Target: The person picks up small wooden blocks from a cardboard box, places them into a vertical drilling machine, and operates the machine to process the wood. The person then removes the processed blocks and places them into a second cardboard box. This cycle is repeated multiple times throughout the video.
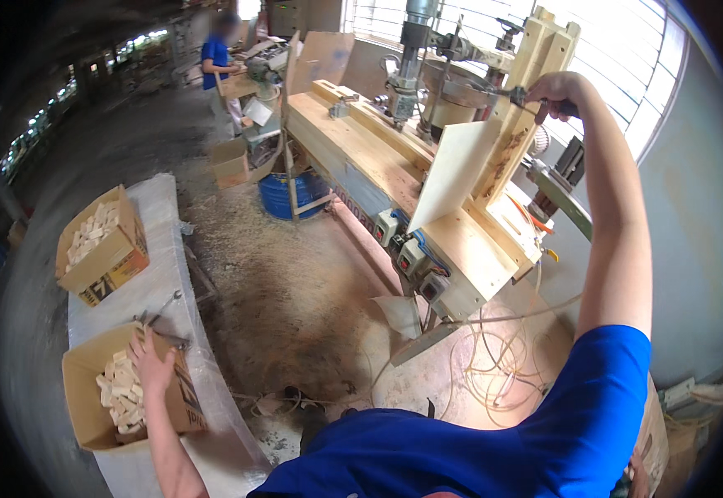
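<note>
My left hand [154, 363] reaches over the right edge of a cardboard box [180, 398]. Its fingers are apart, next to a heap of small pale wooden pieces [121, 390] in the box. I cannot tell whether the fingertips touch the pieces. My right arm is raised high, and my right hand [559, 90] is closed around a dark handle [571, 108] at the top of the wooden machine frame [527, 75]. Just left of that hand, a pale upright board [454, 170] stands on the machine's wooden bed [361, 137].
Another box [121, 249] of wooden pieces stands farther along the plastic-covered table [158, 224]. Wrenches [162, 309] lie between the boxes. Switch boxes [411, 257] line the bench front, above coiled hoses [502, 365]. A blue drum [287, 197] and a person [216, 66] are farther back.
</note>
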{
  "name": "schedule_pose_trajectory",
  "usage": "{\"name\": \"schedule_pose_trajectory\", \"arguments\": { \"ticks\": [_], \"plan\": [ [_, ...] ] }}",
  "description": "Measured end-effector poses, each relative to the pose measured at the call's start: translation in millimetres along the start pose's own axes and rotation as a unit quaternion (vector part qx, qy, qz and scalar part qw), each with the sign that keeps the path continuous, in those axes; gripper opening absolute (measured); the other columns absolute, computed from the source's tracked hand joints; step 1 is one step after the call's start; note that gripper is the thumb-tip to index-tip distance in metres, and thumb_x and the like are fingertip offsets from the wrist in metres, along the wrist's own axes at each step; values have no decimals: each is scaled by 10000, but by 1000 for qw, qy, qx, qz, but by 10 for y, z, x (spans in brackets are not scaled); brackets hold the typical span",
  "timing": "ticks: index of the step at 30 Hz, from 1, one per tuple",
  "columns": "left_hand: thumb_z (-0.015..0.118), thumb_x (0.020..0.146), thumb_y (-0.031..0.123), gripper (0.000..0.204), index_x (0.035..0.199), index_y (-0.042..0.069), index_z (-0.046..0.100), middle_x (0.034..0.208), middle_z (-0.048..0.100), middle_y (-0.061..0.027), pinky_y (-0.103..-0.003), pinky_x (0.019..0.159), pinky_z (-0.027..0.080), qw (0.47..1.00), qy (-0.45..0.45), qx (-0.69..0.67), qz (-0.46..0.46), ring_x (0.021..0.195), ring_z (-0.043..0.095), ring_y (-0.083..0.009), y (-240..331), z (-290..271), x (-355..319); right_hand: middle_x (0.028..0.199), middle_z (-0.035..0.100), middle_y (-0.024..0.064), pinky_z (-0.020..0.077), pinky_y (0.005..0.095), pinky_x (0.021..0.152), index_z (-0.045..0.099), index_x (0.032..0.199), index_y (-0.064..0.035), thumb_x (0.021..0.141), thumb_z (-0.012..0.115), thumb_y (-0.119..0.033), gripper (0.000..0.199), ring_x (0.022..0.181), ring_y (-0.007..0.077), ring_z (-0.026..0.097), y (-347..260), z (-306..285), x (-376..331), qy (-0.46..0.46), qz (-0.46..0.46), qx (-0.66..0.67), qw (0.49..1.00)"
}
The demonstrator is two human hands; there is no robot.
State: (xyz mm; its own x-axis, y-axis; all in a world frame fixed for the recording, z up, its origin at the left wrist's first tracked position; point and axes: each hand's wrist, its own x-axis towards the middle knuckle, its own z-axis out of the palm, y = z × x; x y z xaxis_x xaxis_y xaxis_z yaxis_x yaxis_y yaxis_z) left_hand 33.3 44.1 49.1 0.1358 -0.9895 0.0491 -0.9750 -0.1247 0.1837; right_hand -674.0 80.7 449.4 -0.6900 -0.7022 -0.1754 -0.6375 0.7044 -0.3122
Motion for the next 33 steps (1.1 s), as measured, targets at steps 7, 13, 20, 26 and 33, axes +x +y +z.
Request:
{"name": "schedule_pose_trajectory", "arguments": {
  "ticks": [7,13,20,26,33],
  "plan": [
    [668,757,314,739,1387,129,330,1411,297,-197,-483,1021,337,997,-71,20,-27,1255,343,-419,-169,-158,-1013,733,662,107,488,307,565,655,840,31,842,605,-260,296,568,158,581,-340,289,183,-72,45,-271,959],
    [683,750,294,685,1344,139,379,1329,360,-180,-435,944,423,998,6,69,-2,1183,421,-364,-108,-92,-1166,779,680,104,501,310,579,671,817,1,819,643,-239,242,573,158,585,-691,152,-179,-70,50,-283,955],
    [681,742,292,782,1407,198,280,1279,397,-166,-435,833,489,993,47,104,1,1086,502,-339,-94,-64,-1200,821,694,97,511,304,568,663,872,-20,834,651,-226,210,580,142,591,-1024,94,-429,-82,95,-313,941],
    [686,741,285,837,1437,219,226,1279,396,-163,-423,822,493,992,55,109,-8,1058,518,-326,-103,-60,-1188,828,694,86,513,309,615,667,914,-38,839,632,-234,213,646,147,617,-1121,134,-531,-103,82,-319,939],
    [682,745,280,830,1437,215,230,1278,407,-156,-412,814,496,992,56,111,-7,1043,526,-320,-111,-47,-1168,630,580,82,446,328,401,621,821,41,877,504,-208,281,450,156,507,-904,267,-311,31,-54,-160,985]
  ]
}}
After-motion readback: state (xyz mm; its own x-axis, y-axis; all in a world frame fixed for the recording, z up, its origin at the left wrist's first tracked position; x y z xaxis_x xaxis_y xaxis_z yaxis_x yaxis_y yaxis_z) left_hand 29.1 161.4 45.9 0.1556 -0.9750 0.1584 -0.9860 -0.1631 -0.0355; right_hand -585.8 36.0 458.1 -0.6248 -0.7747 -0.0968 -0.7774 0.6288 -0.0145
